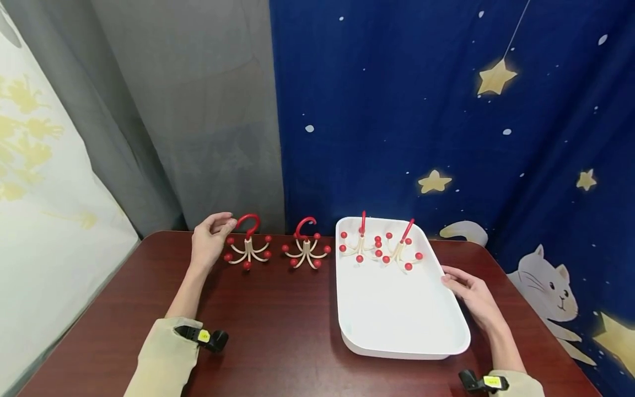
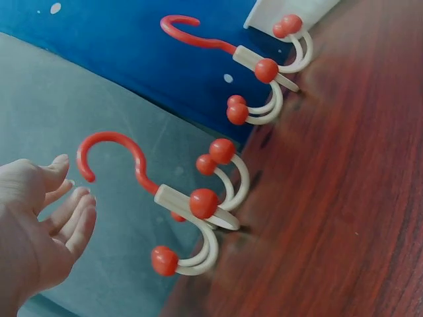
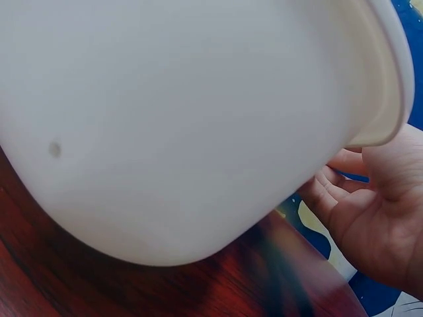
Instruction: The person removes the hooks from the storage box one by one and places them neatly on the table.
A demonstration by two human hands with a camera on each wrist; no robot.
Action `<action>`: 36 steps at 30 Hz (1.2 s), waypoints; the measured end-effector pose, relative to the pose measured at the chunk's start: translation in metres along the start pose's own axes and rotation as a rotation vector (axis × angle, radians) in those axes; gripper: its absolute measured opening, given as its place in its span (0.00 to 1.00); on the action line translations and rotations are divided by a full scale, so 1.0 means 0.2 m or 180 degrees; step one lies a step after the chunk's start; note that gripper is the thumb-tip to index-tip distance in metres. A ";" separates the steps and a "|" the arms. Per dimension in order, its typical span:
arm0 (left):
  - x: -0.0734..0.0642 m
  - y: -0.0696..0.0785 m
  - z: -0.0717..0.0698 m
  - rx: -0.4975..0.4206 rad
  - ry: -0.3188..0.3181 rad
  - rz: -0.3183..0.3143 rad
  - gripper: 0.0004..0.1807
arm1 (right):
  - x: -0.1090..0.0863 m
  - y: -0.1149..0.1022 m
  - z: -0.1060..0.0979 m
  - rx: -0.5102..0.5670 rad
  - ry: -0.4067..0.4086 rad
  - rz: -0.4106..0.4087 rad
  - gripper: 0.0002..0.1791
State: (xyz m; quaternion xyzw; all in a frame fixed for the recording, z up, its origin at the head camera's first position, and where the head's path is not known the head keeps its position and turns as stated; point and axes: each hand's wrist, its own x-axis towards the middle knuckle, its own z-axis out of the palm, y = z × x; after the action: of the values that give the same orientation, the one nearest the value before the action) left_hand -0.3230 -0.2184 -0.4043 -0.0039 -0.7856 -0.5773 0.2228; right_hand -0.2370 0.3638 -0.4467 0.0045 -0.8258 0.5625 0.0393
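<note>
In the head view my left hand point(image 1: 208, 242) is beside the red hook of the left hanging rack point(image 1: 249, 251), which has cream curved arms tipped with red balls. A gap shows between my fingertips and that hook point(image 2: 109, 137) in the left wrist view. A matching rack point(image 1: 306, 251) stands to its right. Two more such racks point(image 1: 361, 248) point(image 1: 399, 251) sit at the far end of the white tray point(image 1: 397, 314). At the tray's right rim, my right hand point(image 1: 471, 295) touches the side with extended fingers; the right wrist view shows them against the outer wall.
All of this is on a dark red-brown wooden table point(image 1: 268, 331). Behind its far edge hang a grey curtain point(image 1: 213, 138) and a blue curtain point(image 1: 387, 110) with stars and a cat. A white patterned cloth point(image 1: 44, 231) lies along the left side.
</note>
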 end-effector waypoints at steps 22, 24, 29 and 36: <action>-0.09 0.23 0.12 -0.0416 -0.0174 0.0453 0.19 | 0.00 -0.01 0.00 -0.0027 0.0002 0.0004 0.34; -0.10 0.25 0.15 -0.0424 -0.0258 0.0464 0.19 | 0.00 0.00 0.00 -0.0022 0.0003 0.0012 0.33; -0.14 0.29 0.24 -0.0453 -0.0423 0.0450 0.18 | 0.00 0.00 0.00 -0.0012 0.0002 0.0015 0.33; -0.18 0.34 0.36 -0.0683 -0.0551 0.0516 0.17 | 0.00 0.00 0.00 -0.0006 -0.0003 0.0021 0.33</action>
State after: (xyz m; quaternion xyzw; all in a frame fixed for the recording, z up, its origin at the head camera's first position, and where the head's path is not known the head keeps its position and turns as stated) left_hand -0.2973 -0.1212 -0.3731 -0.1408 -0.7328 -0.6354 0.1984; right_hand -0.2370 0.3637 -0.4460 0.0021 -0.8264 0.5619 0.0370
